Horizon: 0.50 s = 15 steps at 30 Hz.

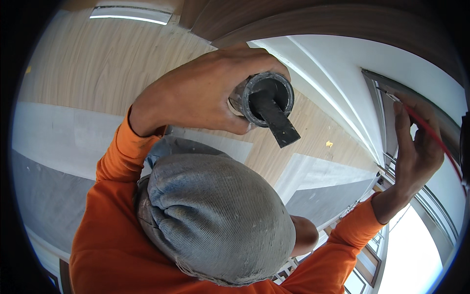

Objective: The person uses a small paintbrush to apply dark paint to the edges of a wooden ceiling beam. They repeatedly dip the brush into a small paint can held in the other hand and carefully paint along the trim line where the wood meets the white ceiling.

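My left hand [210, 83] is wrapped round a dark grey round cup [239, 98], its mouth facing me. A flat black strip [279, 125] stands in the cup and sticks out over its rim; the cup's bottom is hidden. At the right, the fingers of my right hand [416, 142] are closed on a thin paintbrush [426, 122] with a long red handle and a pale metal collar. The brush's dark tip points at a grey metal frame [379, 98] set in a white panel. From this view I cannot tell whether the tip touches it.
Below my left hand is my knee in faded grey-blue denim [220, 206]. Light wood-look flooring [107, 73] lies beneath, with grey-white sheets [68, 132] on it. A dark brown wood surface [318, 22] curves across the top. A small yellow piece [329, 144] lies on the floor.
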Tool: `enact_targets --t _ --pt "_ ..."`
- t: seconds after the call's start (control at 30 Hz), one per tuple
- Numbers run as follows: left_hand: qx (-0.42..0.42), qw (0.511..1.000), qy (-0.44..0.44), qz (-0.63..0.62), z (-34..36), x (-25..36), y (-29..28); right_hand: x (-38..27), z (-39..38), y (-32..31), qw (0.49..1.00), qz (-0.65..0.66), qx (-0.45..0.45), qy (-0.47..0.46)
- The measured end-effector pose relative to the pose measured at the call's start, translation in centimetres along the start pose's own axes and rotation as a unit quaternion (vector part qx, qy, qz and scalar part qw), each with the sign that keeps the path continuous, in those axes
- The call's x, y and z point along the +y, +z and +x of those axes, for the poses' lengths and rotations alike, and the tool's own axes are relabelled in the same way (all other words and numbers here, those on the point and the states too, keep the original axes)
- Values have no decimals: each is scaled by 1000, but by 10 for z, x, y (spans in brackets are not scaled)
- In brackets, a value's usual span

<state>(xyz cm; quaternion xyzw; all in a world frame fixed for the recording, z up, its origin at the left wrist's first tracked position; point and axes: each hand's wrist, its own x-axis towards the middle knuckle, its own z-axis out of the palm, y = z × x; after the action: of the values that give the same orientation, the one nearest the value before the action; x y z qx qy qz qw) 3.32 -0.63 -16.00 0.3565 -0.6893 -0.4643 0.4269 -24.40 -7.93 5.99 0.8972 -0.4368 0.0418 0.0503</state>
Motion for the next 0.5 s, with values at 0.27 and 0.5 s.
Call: enact_targets --t 0.27,0.5 --pt "10 999 -8 30 -14 -6 -4 -9 32 7 997 -18 -71 -30" --pt "18 999 19 47 -15 -9 -5 -5 35 9 992 -23 -110 -53"
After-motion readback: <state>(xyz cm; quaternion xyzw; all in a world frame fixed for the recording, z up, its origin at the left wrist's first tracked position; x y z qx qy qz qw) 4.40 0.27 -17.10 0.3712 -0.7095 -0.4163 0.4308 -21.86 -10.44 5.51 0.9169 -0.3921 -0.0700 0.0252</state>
